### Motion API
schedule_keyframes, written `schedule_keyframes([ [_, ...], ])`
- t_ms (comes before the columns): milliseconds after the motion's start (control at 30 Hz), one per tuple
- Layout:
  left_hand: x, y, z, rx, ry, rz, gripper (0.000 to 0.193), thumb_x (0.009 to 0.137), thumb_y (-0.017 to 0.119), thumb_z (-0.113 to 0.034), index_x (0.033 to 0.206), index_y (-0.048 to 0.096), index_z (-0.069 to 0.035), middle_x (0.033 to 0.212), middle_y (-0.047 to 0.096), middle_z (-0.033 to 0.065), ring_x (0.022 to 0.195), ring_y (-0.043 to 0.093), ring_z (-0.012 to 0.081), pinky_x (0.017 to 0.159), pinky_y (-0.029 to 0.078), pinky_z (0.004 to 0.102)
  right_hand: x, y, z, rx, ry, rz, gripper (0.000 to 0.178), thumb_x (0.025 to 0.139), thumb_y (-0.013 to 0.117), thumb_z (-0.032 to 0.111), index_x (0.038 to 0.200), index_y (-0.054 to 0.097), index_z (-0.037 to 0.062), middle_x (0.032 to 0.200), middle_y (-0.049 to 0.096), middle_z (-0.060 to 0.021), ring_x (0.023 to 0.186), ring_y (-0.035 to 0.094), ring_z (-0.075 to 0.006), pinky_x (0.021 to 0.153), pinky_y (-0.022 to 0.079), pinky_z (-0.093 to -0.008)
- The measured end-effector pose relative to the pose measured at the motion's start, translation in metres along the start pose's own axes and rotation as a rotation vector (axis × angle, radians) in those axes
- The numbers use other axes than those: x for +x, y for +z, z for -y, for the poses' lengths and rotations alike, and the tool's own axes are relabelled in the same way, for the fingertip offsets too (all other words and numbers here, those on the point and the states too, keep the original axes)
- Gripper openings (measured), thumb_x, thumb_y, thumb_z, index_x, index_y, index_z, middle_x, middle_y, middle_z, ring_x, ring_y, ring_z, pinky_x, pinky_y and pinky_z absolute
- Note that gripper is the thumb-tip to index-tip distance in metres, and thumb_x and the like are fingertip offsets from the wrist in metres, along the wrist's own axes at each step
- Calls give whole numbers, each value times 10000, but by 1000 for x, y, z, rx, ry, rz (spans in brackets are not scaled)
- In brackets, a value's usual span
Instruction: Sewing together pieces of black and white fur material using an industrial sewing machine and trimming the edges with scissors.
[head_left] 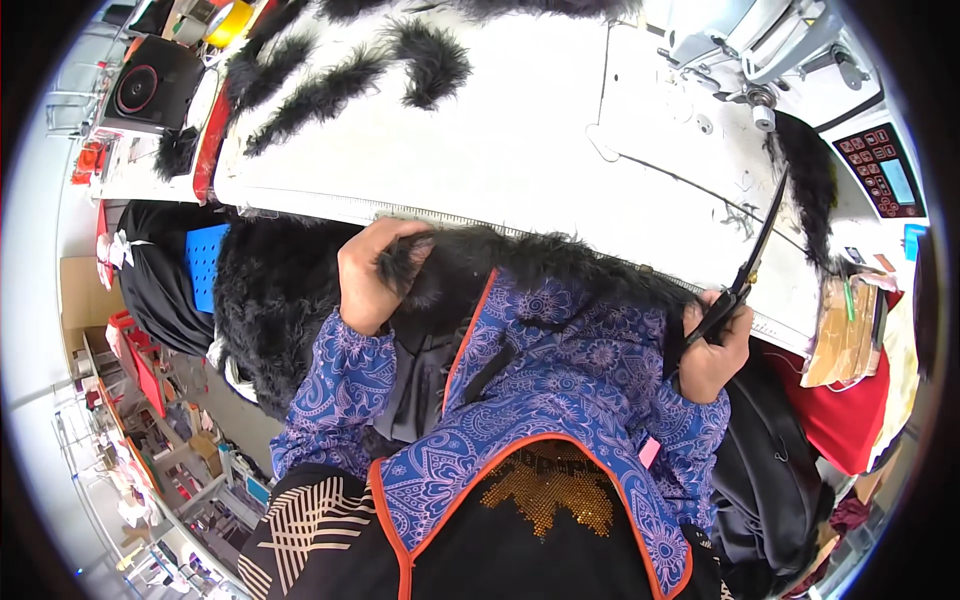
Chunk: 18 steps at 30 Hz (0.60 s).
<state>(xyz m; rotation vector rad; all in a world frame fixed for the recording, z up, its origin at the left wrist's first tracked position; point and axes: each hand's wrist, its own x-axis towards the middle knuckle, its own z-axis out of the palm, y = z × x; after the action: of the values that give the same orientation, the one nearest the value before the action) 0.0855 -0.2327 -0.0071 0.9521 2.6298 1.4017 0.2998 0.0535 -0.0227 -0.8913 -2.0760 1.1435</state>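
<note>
In the head view, the step in hand appears to be stretching out the black fur strip (560, 257) along the front edge of the desk (480, 140), with the left hand (365, 278) clenched on its left end and the right hand (715, 350) gripping scissors (743, 284) at its other end. The next move calls for keeping the strip extended and the blades clear of the apron (560, 370). Loose fur pieces (325, 97) lie farther back; the sewing machine (765, 60) limits clearance at right.
</note>
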Motion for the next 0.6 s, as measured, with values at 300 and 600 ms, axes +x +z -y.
schedule_keyframes([
  [300, 4, -4, -1, 57, 4, -47, 140, 773, 696, -25, 906, 654, -11, 808, 644, 129, 733, 638, 262, 675, 496, 295, 2, -1, 1, 4, 7, 5, 200, 792, 700, 4, 933, 559, 25, 883, 606, -24, 809, 554, -92, 788, 444, -227],
  [600, 75, 32, -41, 98, 246, -3, 177, 733, 690, -8, 904, 658, -42, 767, 624, 126, 656, 620, 282, 581, 480, 317, 52, -31, -30, -214, -325, -359, 226, 792, 709, 17, 958, 557, -1, 923, 636, -58, 827, 589, -119, 801, 462, -251],
])
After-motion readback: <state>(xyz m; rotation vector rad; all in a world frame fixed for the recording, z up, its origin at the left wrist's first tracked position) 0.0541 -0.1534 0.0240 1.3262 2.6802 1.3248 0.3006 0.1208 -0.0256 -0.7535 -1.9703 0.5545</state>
